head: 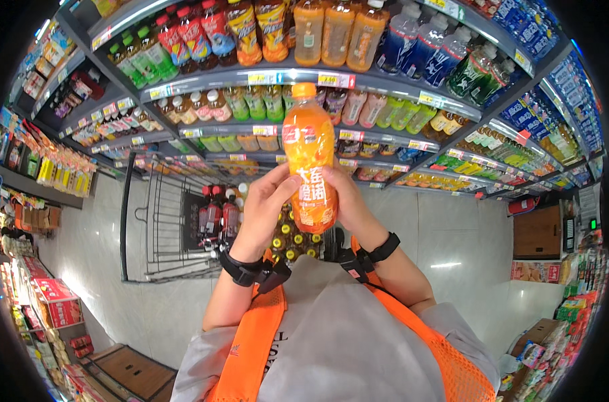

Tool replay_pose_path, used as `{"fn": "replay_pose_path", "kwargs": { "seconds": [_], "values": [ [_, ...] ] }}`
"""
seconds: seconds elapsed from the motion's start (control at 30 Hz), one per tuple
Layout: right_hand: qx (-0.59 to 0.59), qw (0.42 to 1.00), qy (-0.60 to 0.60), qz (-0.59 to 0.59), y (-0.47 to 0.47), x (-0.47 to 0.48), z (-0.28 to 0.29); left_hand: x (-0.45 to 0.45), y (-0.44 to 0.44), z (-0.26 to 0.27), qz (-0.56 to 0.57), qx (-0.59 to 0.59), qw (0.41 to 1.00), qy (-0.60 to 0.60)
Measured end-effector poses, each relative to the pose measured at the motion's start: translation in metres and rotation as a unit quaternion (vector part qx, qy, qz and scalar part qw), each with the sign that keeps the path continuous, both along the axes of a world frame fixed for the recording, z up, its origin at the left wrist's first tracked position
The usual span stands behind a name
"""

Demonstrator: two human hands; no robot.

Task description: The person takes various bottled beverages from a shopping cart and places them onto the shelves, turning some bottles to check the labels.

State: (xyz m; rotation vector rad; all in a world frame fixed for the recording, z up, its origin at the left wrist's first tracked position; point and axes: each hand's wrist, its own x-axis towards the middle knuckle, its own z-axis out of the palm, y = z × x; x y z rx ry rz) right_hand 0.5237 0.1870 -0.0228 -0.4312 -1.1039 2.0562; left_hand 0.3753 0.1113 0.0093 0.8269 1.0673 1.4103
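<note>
Both hands hold one plastic bottle of orange drink [309, 151] upright in front of the chest, its orange cap at the top. My left hand [269, 201] grips its left side, thumb on the front of the label. On the other side, my right hand [347, 193] presses its thumb against the label, with the fingers hidden behind the bottle. Below and behind the hands, a shopping cart [156, 221] carries dark red drink bottles [229, 216] and several bottles with yellow caps [298, 239].
Shelves [204, 78] of bottled drinks with price tags curve across the front. A fire extinguisher [523, 205] and a wooden cabinet [537, 232] stand at the right. Red cartons [55, 290] are stacked at the left, and a wooden crate [133, 372] lies at the lower left.
</note>
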Motion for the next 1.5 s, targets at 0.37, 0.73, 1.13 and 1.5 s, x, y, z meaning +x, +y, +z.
{"fn": "replay_pose_path", "kwargs": {
  "seconds": [0.37, 0.73, 1.13, 1.5],
  "values": [
    [-0.040, 0.996, -0.079, 0.005, -0.021, 0.006, 0.008, 0.001, -0.025, -0.013, 0.040, -0.024, 0.996, -0.072],
    [-0.017, 0.999, -0.004, 0.036, -0.026, 0.012, 0.009, 0.002, -0.031, -0.015, 0.025, -0.015, 0.995, -0.092],
    [0.004, 0.998, 0.018, 0.063, 0.001, 0.006, 0.011, -0.003, -0.038, -0.028, -0.100, -0.054, 0.956, -0.270],
    [0.110, 0.975, -0.126, -0.144, -0.005, -0.009, 0.039, -0.004, -0.032, -0.025, -0.111, 0.007, 0.993, -0.043]
  ]
}}
